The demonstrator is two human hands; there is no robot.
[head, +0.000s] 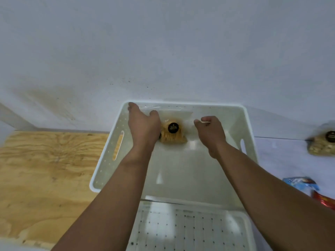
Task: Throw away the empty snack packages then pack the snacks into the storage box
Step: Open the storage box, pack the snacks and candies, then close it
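Observation:
A white storage box (248, 124) with handle slots stands on the white table against the wall. Inside it, at the far side, lies a clear snack bag (173, 132) of pale yellow sticks with a round black label. My left hand (143, 124) reaches into the far left corner; its thumb and fingers close around the bag's clear upper left part and hide that side of it. To the right of the bag, my right hand (210, 130) hovers with fingers loosely curled, a small gap from the bag, and holds nothing that I can see.
A second clear snack bag (321, 144) with a black label lies at the right edge. A blue packet (301, 182) and a red packet (324, 201) lie at the near right. A plywood board (45, 169) fills the left. A perforated white panel (190, 229) sits below the box.

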